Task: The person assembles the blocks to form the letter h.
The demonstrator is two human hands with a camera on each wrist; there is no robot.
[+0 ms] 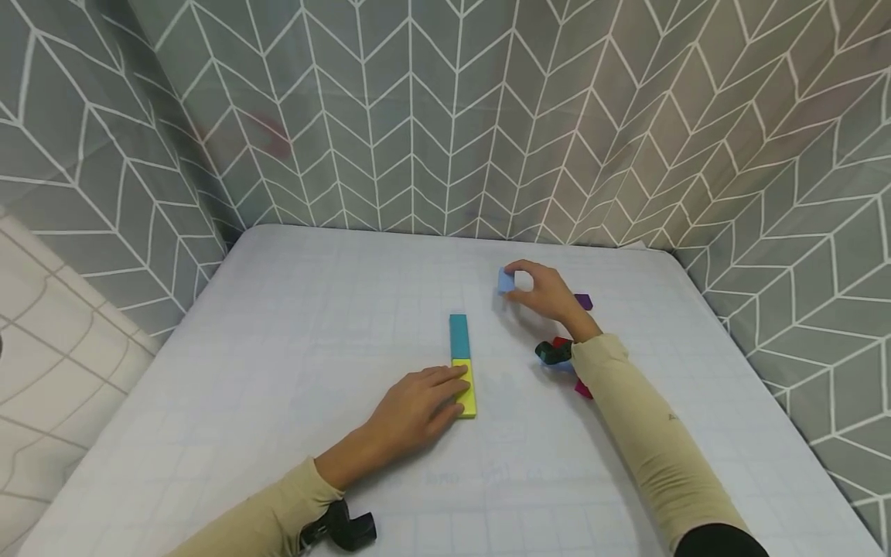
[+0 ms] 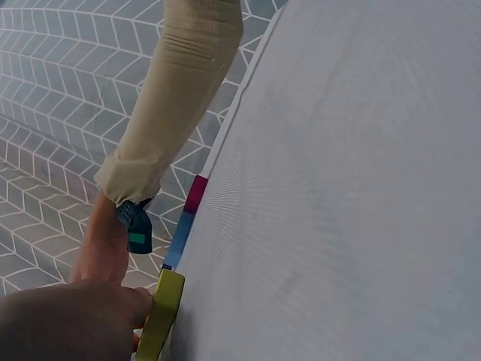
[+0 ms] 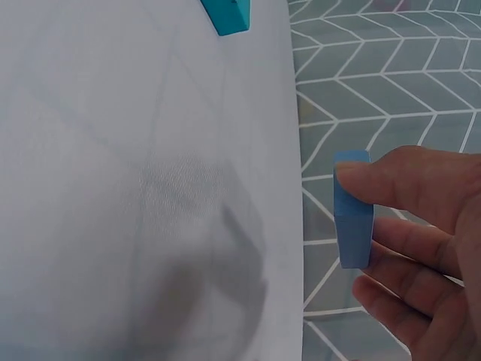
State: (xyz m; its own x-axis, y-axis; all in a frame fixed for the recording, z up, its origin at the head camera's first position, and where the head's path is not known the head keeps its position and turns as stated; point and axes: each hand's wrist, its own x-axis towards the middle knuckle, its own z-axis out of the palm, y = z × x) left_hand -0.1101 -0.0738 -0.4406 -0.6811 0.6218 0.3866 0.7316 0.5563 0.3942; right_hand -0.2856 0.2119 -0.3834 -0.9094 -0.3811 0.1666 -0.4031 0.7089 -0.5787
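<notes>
A yellow block (image 1: 465,389) lies end to end with a teal block (image 1: 459,336) near the middle of the white table (image 1: 292,325). My left hand (image 1: 418,406) rests on the yellow block (image 2: 163,316) with straight fingers. My right hand (image 1: 539,290) is lifted off the table further back and pinches a light blue block (image 1: 506,280) between thumb and fingers; the block (image 3: 352,207) shows edge-on in the right wrist view, with the teal block's end (image 3: 225,15) at the top.
A purple block (image 1: 583,301) lies behind my right hand. Red and magenta blocks (image 1: 582,389) lie partly hidden under the right wrist and its black camera mount (image 1: 553,353). Grey chevron-patterned walls (image 1: 445,116) enclose the table on three sides.
</notes>
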